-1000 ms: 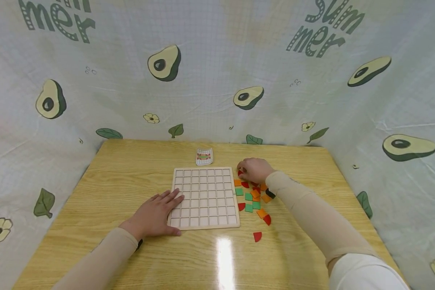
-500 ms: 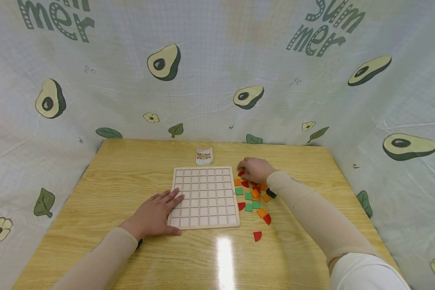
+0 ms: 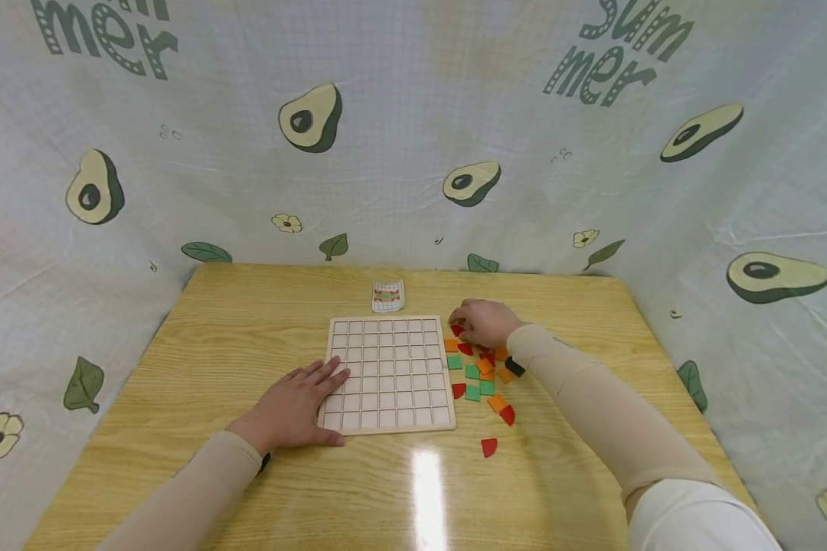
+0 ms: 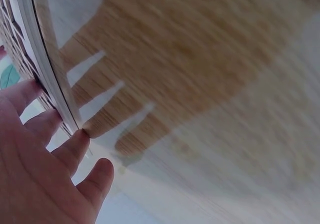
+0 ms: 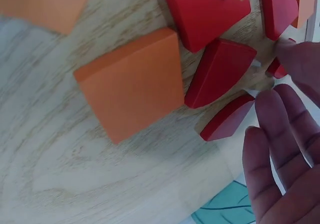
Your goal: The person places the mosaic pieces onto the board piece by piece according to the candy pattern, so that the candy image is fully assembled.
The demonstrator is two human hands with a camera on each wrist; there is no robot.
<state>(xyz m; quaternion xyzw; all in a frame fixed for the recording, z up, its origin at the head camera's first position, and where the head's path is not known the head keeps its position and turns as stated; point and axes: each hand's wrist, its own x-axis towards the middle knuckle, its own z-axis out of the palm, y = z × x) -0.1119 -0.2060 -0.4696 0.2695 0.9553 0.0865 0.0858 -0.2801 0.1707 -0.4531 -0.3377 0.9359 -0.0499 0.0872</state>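
Note:
My left hand (image 3: 292, 409) rests with spread fingers on the left edge of a pale wooden grid board (image 3: 389, 375). In the left wrist view, fingertips (image 4: 80, 139) of that hand touch the board's rim. Right of the board's upper corner, my right hand (image 3: 485, 323) reaches down with bent fingers and pinches a red quarter-circle tile (image 3: 457, 330). This tile (image 5: 278, 68) shows between thumb and fingers in the right wrist view, partly covered by the thumb. More red quarter-circle tiles (image 5: 220, 73) and an orange square tile (image 5: 135, 84) lie close by.
Green square tiles (image 3: 472, 372), orange tiles (image 3: 497, 403) and red tiles are scattered right of the board, some overlapping. One red tile (image 3: 489, 448) lies nearer the front. A small printed pattern card (image 3: 388, 296) lies behind the board. A printed cloth (image 3: 400, 138) surrounds the table.
My right hand shifts only very slightly around the red quarter-circle tile. The left hand stays on the board, and the other tiles keep their places.

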